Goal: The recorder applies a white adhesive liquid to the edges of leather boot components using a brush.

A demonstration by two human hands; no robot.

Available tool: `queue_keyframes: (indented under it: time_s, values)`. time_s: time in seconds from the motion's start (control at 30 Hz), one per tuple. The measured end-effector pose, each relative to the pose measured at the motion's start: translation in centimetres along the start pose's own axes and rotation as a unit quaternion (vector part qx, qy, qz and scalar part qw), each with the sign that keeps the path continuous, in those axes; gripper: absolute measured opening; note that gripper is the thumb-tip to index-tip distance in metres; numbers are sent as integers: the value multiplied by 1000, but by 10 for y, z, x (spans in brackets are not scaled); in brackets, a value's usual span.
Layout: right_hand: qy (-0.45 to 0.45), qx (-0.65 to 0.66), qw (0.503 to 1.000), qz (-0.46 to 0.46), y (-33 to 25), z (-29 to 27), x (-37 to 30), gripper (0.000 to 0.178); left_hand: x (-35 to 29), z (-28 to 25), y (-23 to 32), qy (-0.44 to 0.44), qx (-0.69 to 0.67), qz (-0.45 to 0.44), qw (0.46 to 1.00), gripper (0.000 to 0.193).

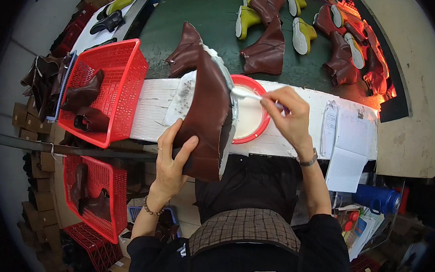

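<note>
My left hand (174, 156) grips a brown leather boot upper (206, 118), which is held tilted over the front of the bench. White paste or glue shows along the upper's right-hand edge. Pinched in my right hand (289, 113) is a brush (247, 94) with a pale, white-coated head, its tip touching that edge. Just behind the brush sits a red round basin (264, 124) holding white liquid, partly hidden by the upper. A white spotted pad (182, 96) lies left of the upper, next to another brown boot upper (184, 51).
Brown uppers and yellow-green shoes (303, 35) stand on the green conveyor belt (210, 13), which runs toward a glowing orange heater (381, 71). Red baskets (137, 61) with boot uppers stand at left. Papers (349, 139) lie on the white ledge; a blue jug (375, 198) is at right.
</note>
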State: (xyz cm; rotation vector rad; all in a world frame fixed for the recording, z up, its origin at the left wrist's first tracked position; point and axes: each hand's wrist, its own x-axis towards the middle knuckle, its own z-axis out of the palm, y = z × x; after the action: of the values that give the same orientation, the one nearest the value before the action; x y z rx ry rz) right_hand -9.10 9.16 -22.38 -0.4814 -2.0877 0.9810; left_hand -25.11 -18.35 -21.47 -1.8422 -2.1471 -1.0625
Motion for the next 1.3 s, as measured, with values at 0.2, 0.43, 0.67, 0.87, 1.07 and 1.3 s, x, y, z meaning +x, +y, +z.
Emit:
queue_keyframes:
  time_s: [0.2, 0.43, 0.67, 0.87, 1.07, 1.3]
  values:
    - [35, -2, 994, -99, 4, -7, 17, 18, 11, 5, -1, 45, -23, -1, 999, 83]
    - [-21, 60, 995, -81, -19, 3, -24, 19, 44, 16, -6, 171, 4, -22, 985, 82]
    - [-130, 55, 987, -81, -35, -10, -25, 16, 52, 29, -26, 208, 44, 33, 977, 69]
    - [-214, 132, 967, 26, -22, -7, -23, 12, 41, 23, -34, 132, 71, 0, 989, 66]
    - [-166, -232, 958, -26, 30, 5, 0, 12, -3, -4, -65, 155, -297, -216, 917, 69]
    - [-101, -129, 986, -34, 19, -11, 16, 9, -53, -35, -82, 46, -555, -461, 691, 38]
